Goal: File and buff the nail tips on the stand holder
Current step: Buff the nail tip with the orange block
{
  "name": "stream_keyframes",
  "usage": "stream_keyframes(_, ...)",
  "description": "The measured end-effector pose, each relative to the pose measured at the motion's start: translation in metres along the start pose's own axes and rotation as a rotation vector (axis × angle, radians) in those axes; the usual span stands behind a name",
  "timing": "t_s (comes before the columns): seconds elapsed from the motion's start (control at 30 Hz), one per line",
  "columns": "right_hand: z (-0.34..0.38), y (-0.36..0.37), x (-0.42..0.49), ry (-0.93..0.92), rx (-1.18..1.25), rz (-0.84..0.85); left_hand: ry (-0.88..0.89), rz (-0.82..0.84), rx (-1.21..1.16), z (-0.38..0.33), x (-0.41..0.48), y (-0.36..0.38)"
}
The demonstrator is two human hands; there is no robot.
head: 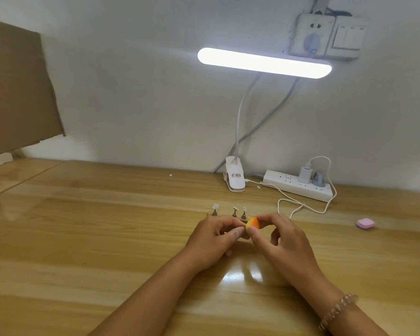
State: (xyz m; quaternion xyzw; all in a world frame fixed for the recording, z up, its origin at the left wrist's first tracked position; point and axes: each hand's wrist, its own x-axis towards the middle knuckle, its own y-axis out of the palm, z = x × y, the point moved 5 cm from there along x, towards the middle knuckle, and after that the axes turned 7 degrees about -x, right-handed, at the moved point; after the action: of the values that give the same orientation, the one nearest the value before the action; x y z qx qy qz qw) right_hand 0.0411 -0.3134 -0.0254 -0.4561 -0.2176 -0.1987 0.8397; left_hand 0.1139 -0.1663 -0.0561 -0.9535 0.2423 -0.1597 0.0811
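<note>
While close together, right fingers (254,232) on orange buffer (254,222).

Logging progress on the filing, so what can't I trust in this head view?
Stand holder, head view: right end hidden behind both hands; peg count unclear.
What the left hand pinches, head view: covered by its fingertips and the buffer block in the right hand.
Nail tips, head view: too small to judge finish.

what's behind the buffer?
The stand holder: three pegs show, with pale nail tips on top. Its base and any further pegs are mostly covered by the buffer, the left hand and the right hand.
</note>
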Motion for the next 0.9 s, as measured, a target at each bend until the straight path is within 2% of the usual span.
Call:
stream_keyframes(0.07, -0.001, 0.000, 0.000, -0.002, -0.024, -0.008, 0.010, -0.008, -0.013, -0.001, 0.000, -0.001)
stream_keyframes(0.17, 0.010, 0.003, -0.008, -0.099, -0.050, 0.030, 0.011, -0.007, -0.005, 0.000, 0.000, -0.002)
stream_keyframes(0.27, 0.002, 0.000, -0.002, 0.005, -0.017, -0.022, 0.004, -0.015, -0.013, -0.001, 0.000, -0.001)
stream_keyframes(0.4, 0.010, 0.002, -0.007, -0.093, -0.072, 0.009, 0.016, 0.001, 0.013, -0.001, -0.001, -0.002)
stream_keyframes(0.53, 0.002, -0.002, -0.001, 0.005, -0.009, -0.034, 0.002, 0.009, 0.003, -0.003, -0.001, 0.000)
stream_keyframes(0.67, 0.012, 0.002, -0.008, -0.098, -0.029, 0.030, 0.010, 0.014, 0.058, -0.002, -0.001, -0.001)
stream_keyframes(0.8, -0.001, -0.002, 0.000, 0.030, 0.015, -0.038, 0.012, 0.028, 0.065, -0.004, -0.002, 0.001)
stream_keyframes(0.9, 0.007, 0.001, -0.006, -0.066, -0.017, 0.005, 0.019, 0.023, 0.087, -0.004, -0.002, -0.001)
